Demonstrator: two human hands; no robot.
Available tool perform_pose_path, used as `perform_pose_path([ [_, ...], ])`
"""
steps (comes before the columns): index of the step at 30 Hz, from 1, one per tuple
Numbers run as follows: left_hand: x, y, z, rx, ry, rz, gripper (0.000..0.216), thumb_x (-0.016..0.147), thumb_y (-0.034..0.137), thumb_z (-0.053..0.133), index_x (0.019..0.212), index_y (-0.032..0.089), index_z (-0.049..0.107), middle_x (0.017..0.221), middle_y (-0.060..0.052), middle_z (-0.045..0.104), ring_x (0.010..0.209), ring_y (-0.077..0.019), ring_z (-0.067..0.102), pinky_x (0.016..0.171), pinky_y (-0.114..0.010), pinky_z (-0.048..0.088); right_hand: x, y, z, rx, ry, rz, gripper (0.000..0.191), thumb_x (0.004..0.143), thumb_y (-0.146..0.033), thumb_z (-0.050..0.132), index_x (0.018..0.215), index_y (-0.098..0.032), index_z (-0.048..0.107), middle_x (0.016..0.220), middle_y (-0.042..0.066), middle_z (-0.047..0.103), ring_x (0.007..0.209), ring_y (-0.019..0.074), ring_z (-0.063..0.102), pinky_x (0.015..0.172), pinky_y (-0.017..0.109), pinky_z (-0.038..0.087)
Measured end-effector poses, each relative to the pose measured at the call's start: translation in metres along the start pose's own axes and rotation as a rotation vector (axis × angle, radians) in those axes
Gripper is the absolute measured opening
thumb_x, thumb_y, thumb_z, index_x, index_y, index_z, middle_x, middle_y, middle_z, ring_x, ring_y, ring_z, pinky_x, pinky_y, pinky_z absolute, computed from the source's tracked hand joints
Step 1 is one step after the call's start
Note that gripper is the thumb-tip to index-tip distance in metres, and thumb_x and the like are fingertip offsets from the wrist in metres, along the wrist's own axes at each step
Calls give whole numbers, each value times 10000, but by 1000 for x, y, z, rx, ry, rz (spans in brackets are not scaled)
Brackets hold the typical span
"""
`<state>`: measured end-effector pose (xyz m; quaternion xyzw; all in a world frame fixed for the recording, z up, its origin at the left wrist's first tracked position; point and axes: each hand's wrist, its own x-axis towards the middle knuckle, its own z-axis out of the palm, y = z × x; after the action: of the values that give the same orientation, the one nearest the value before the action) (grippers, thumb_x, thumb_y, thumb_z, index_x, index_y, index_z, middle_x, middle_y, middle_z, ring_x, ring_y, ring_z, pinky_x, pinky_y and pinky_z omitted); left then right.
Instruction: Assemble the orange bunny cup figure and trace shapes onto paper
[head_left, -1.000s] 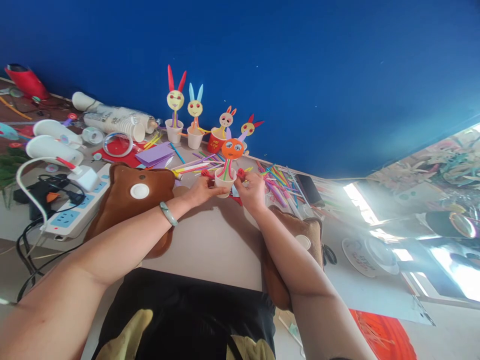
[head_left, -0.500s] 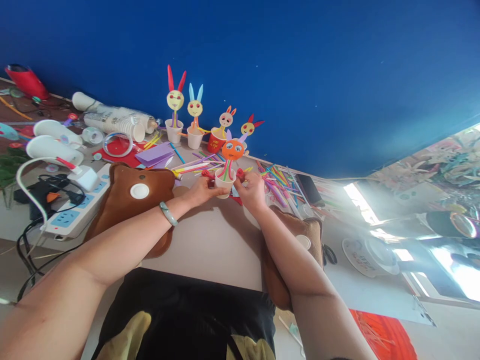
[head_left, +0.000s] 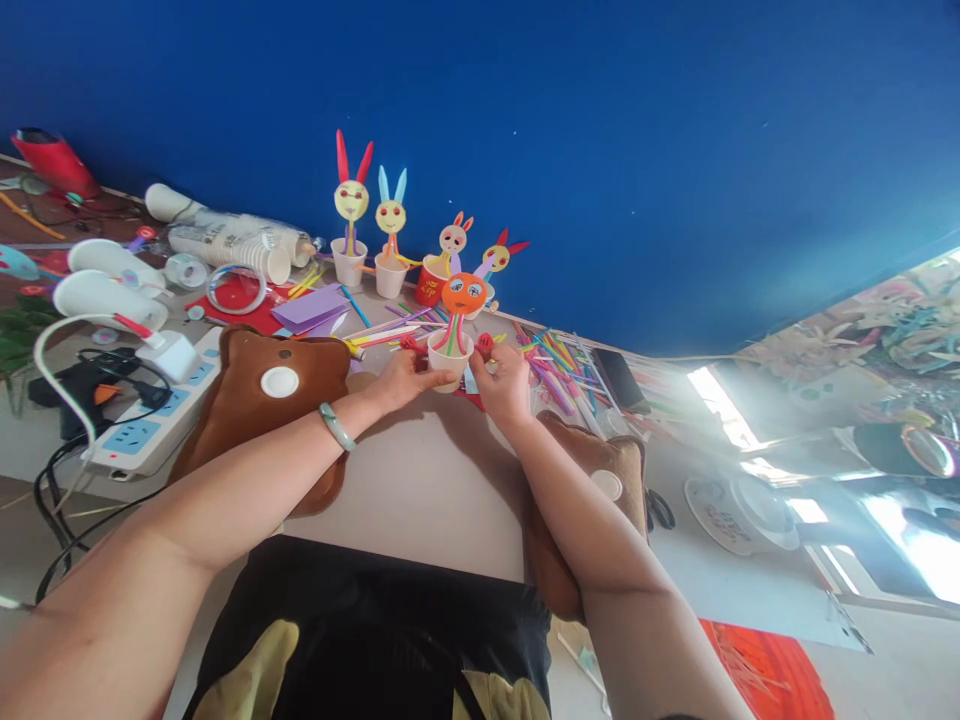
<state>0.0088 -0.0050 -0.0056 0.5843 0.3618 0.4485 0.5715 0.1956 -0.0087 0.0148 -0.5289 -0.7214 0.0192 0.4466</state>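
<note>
A white paper cup (head_left: pixel 448 372) carries a puppet with an orange round head (head_left: pixel 464 293), drawn eyes, lilac ears and a neck of striped strips. My left hand (head_left: pixel 411 383) grips the cup from the left, thumb across its front. Closed in a pinch, my right hand (head_left: pixel 504 382) is at the cup's right side; what its fingertips hold is hidden. Just above them shows a small red disc (head_left: pixel 484 343) with a mark on it. A similar red disc (head_left: pixel 409 343) shows above my left fingers.
Several rabbit-faced cup puppets (head_left: pixel 350 260) line the blue wall. Coloured sticks (head_left: pixel 559 365) and purple paper (head_left: pixel 311 308) lie around. Brown plush pads (head_left: pixel 247 420) flank the work spot. A power strip (head_left: pixel 161 415) with cables is at left, a phone (head_left: pixel 621 380) and scissors (head_left: pixel 660 508) at right.
The orange-headed puppet and its cup have shifted slightly left and up. The right red disc sits a little farther from the cup. Both hands keep nearly the same place.
</note>
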Motion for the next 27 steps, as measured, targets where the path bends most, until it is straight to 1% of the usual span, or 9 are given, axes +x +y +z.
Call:
perform_pose_path([
  [3, 1, 0, 0, -54, 10, 3, 572, 630, 566, 834, 991, 137, 722, 1024, -117, 764, 966, -278, 696, 840, -379, 543, -4, -4, 0, 14, 18, 36, 302, 914, -416, 563, 689, -223, 622, 712, 40, 657, 751, 209, 582, 797, 362, 461],
  [6, 2, 1, 0, -93, 26, 23, 601, 646, 556, 830, 1046, 123, 715, 1078, -134, 755, 1001, -282, 693, 870, -384, 535, -6, -9, 0, 76, 26, 86, 310, 938, -451, 556, 798, -216, 700, 770, 48, 708, 765, 213, 616, 798, 362, 478],
  [9, 2, 3, -1, -122, 40, 44, 638, 657, 550, 829, 1106, 114, 703, 1116, -147, 750, 1022, -284, 693, 900, -389, 527, -7, -12, 2, 140, 23, 114, 286, 925, -444, 585, 865, -212, 739, 847, 61, 752, 813, 227, 663, 826, 374, 499],
  [13, 2, 6, -1, -108, 80, 37, 687, 635, 579, 835, 1123, 115, 695, 1147, -157, 748, 1058, -297, 684, 909, -388, 527, -7, -11, 5, 196, 11, 148, 256, 897, -422, 617, 905, -215, 768, 938, 80, 785, 904, 256, 703, 869, 399, 521],
  [16, 2, 7, -2, -89, 91, 43, 705, 625, 598, 835, 1117, 111, 700, 1150, -161, 746, 1074, -304, 681, 910, -387, 526, -6, -11, 5, 221, 19, 171, 259, 893, -424, 620, 907, -219, 779, 938, 74, 791, 911, 258, 711, 875, 402, 529],
  [19, 2, 4, -2, -94, 66, 42, 684, 636, 588, 833, 1109, 111, 704, 1128, -156, 749, 1058, -299, 688, 908, -389, 528, -7, -11, 5, 202, 47, 168, 282, 902, -447, 610, 876, -221, 777, 900, 64, 788, 877, 250, 707, 859, 393, 531],
  [23, 3, 0, -1, -120, 30, 73, 648, 672, 541, 826, 1161, 139, 683, 1140, -132, 744, 1082, -288, 681, 915, -380, 533, -7, -11, 5, 183, 71, 178, 284, 903, -444, 610, 838, -219, 771, 850, 63, 780, 828, 243, 693, 833, 384, 525],
  [27, 4, -3, 0, -136, 14, 95, 626, 688, 493, 830, 1175, 134, 670, 1138, -134, 741, 1077, -280, 681, 915, -378, 532, -8, -11, 6, 196, 86, 201, 266, 886, -425, 625, 809, -210, 761, 829, 65, 774, 805, 237, 682, 825, 380, 518],
])
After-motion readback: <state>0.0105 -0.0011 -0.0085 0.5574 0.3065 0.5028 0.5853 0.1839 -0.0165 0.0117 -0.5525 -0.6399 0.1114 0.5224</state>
